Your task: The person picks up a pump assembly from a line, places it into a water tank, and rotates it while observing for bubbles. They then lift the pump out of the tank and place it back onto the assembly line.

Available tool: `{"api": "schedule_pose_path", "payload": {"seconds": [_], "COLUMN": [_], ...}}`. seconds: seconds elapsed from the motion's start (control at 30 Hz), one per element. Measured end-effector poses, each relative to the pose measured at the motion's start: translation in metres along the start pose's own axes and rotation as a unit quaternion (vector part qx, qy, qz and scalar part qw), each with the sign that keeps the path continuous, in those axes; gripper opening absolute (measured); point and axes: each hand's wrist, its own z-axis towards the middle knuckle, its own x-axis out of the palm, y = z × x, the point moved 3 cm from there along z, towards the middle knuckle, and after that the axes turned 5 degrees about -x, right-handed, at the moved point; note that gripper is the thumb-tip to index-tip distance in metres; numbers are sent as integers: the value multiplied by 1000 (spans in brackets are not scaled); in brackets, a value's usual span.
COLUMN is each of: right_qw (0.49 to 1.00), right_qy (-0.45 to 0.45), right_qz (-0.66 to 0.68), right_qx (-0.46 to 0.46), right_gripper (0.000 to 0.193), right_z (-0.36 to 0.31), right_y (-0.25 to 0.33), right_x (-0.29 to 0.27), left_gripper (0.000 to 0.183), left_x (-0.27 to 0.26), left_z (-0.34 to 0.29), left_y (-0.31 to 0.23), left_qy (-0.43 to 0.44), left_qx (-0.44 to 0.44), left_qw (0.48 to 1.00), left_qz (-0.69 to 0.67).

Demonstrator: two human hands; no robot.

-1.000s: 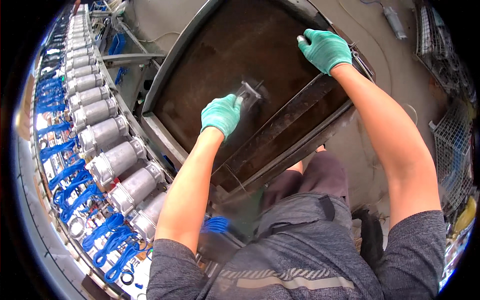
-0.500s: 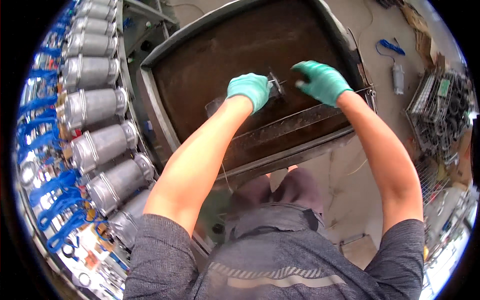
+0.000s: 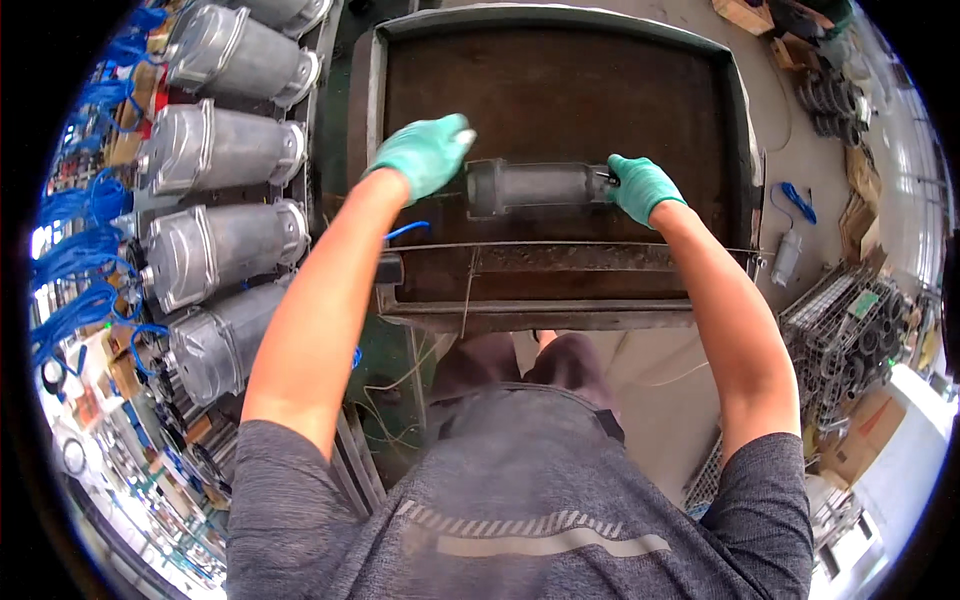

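Grey metal cylinder (image 3: pixel 530 187) is held lying on its side, crosswise, over the middle of a large dark rusty tray (image 3: pixel 560 80) with a raised metal rim. It sits between the two gloved hands and is gripped at both ends. The left hand (image 3: pixel 425 152), in a green glove, is closed over the cylinder's left end, the wider collar of the part being just right of its fingers. The right hand (image 3: pixel 640 187), also in a green glove, is clenched on the narrow right end, where a small dark tip is seen at the fingertips. Whether the cylinder rests on the tray floor or is lifted clear of it cannot be told. A thin metal bar (image 3: pixel 560 246) is stretched across the tray just near of the cylinder, and the tray's near rim lies beyond that, closer to the person. To the left of the tray, a row of larger silver-grey motor housings (image 3: pixel 225 150) is laid out on a counter, with blue cables (image 3: pixel 75 270) bundled further left. On the right, on the floor, a wire basket (image 3: pixel 850 340) of dark parts is seen, well apart from the hands.
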Motion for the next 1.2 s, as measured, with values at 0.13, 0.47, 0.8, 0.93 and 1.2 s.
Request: {"api": "schedule_pose_path", "payload": {"seconds": [0.13,0.47,0.8,0.93,1.2], "right_qw": [1000,999,999,999,997], "right_qy": [17,28,15,8,14], "right_qz": [-19,39,-6,-11,55], "right_qx": [3,13,28,31,57], "right_gripper": [31,24,31,30,30], "right_z": [3,-5,7,8,8], "right_y": [-7,-10,-20,-18,-22], "right_x": [7,4,8,6,4], "left_gripper": [36,40,33,37,41], "left_x": [13,54,77,71,72], "left_z": [-60,-86,-69,-77,-78], "left_y": [87,85,94,78,71], "left_qy": [1,89,6,-108,-159], "left_qx": [-84,-97,-216,-302,-298], "left_qw": [996,991,975,946,941], "left_qz": [24,29,-57,-42,14]}}
